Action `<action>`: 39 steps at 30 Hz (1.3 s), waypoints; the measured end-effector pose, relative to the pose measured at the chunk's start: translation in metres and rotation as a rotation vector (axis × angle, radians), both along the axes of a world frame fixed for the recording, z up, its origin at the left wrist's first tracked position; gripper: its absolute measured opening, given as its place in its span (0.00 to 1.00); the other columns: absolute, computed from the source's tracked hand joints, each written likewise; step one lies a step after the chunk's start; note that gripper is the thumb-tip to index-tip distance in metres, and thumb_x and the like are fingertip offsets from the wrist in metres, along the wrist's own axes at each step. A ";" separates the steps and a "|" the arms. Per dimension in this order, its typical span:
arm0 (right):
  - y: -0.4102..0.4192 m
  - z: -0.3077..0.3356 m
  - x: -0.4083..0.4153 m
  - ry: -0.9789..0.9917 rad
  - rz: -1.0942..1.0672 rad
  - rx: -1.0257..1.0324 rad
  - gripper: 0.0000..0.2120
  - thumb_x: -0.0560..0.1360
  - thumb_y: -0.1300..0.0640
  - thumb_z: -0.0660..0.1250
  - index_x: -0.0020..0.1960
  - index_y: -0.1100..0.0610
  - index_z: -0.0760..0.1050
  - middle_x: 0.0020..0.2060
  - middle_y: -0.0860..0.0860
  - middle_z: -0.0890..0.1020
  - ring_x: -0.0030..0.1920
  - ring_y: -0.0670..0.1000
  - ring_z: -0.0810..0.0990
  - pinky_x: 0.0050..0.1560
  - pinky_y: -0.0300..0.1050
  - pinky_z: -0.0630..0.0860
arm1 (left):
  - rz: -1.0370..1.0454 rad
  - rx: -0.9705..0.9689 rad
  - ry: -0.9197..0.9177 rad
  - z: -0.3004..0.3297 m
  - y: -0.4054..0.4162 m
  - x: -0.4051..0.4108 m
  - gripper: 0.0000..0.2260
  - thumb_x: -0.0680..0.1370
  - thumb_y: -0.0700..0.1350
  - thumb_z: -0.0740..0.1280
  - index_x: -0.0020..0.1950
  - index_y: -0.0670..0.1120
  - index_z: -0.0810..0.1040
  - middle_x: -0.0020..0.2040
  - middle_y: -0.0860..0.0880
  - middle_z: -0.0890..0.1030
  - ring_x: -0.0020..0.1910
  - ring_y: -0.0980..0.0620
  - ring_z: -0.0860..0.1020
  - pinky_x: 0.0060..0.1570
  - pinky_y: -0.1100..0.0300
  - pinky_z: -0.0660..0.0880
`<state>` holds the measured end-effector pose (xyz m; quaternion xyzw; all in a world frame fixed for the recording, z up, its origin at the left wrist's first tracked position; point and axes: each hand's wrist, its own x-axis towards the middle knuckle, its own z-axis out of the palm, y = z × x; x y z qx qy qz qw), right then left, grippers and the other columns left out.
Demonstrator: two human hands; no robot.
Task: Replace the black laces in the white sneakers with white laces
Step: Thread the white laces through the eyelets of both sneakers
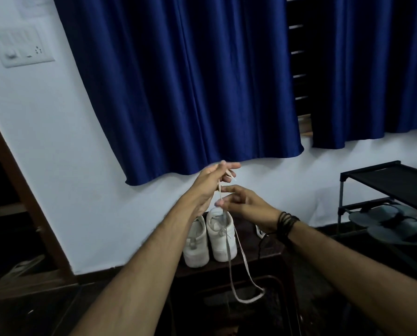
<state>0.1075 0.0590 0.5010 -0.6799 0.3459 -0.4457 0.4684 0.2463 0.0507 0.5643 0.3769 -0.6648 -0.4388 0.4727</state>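
Head view shows my left hand (212,183) pinching the upper end of a flat white fabric shoelace (229,263) at mid-frame, while my right hand (241,202) nips it lower between thumb and forefinger, other fingers loose. Both hover above the pair of white low-top sneakers (210,238) on a dark wooden stool (270,258). I judge the lace feather-light, limp and a bit slippery, so I'd hold near its stiff tip for threading; its slack loop dangles toward the lower centre.

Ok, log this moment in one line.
left hand: holds white lace up | right hand: pinches it lower | sneakers: on table
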 end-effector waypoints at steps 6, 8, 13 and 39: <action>-0.002 0.009 -0.011 -0.197 -0.045 0.102 0.12 0.84 0.57 0.57 0.48 0.58 0.77 0.25 0.44 0.65 0.25 0.44 0.61 0.28 0.38 0.63 | 0.163 -0.063 -0.150 -0.002 -0.003 0.003 0.17 0.85 0.52 0.57 0.54 0.48 0.84 0.45 0.52 0.76 0.43 0.56 0.69 0.41 0.66 0.66; -0.005 0.011 -0.021 -0.198 -0.176 0.091 0.12 0.84 0.57 0.58 0.46 0.57 0.77 0.26 0.44 0.65 0.24 0.43 0.59 0.26 0.37 0.59 | 0.227 -0.050 -0.141 -0.010 -0.005 0.006 0.14 0.84 0.51 0.60 0.49 0.47 0.84 0.39 0.55 0.78 0.40 0.57 0.70 0.39 0.66 0.66; -0.013 0.001 -0.038 -0.147 -0.227 0.146 0.10 0.83 0.58 0.58 0.48 0.60 0.76 0.28 0.48 0.65 0.28 0.46 0.60 0.28 0.36 0.62 | 0.310 -0.011 -0.101 -0.037 -0.017 0.012 0.08 0.79 0.47 0.69 0.44 0.44 0.85 0.29 0.57 0.76 0.31 0.57 0.68 0.36 0.64 0.67; -0.120 -0.102 0.000 -0.104 -0.413 0.251 0.07 0.67 0.53 0.78 0.42 0.53 0.83 0.40 0.50 0.86 0.38 0.44 0.82 0.40 0.38 0.79 | 0.390 -0.094 -1.221 -0.146 -0.142 0.017 0.15 0.75 0.45 0.64 0.62 0.54 0.76 0.62 0.50 0.77 0.64 0.47 0.73 0.59 0.53 0.70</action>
